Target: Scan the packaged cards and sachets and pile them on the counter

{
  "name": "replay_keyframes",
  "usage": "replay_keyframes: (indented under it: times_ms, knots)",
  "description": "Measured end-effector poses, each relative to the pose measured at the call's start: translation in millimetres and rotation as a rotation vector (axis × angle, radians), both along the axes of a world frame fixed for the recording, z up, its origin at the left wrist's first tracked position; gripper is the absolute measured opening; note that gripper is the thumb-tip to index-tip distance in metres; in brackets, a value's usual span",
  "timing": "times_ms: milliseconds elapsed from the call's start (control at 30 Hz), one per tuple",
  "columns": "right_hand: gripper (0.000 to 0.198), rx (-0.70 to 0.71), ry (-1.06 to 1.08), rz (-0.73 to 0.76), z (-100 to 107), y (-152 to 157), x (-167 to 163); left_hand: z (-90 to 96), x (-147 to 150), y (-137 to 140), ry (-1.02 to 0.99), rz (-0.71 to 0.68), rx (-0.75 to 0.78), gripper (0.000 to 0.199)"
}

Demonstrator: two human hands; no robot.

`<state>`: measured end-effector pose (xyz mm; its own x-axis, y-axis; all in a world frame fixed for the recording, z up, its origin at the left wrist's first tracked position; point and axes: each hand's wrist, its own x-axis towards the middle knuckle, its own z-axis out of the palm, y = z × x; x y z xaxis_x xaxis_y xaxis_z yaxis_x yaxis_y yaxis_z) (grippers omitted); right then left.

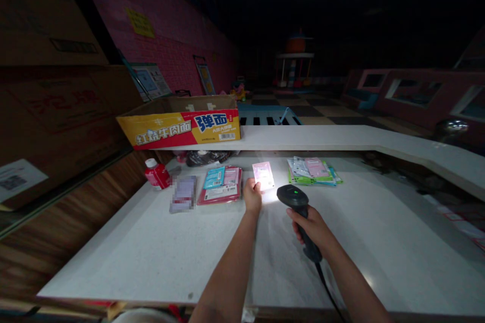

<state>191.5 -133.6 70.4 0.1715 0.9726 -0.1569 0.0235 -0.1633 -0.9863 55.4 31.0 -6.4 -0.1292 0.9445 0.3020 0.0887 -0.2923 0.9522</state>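
Note:
Between the fingers of my left hand (252,195) is a small pink sachet (263,175), held upright and lit brightly by the scanner's beam. My right hand (311,227) is wrapped round the handle of a black barcode scanner (293,196), whose head points at the sachet and shows a green light. A cable runs down from its grip. Left of my left hand lies a pile of flat red packets (222,193) with a blue sachet (214,177) on top. Beyond the scanner, to the right, is a stack of green, pink and white sachets (312,170).
A red bottle (157,175) with a white cap and a blurred purple packet (183,194) stand at the left of the white counter (151,257). A yellow and red noodle carton (182,126) rests on the raised ledge (322,136). Large cardboard boxes (64,121) rise at far left.

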Motion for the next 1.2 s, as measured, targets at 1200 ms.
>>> replay_keyframes:
  times_ms: [1200]
  knots:
    - [0.034, 0.145, 0.727, -0.041, -59, 13, 82, 49.2, -28, -26, -0.069, -0.006, 0.038, 0.022]
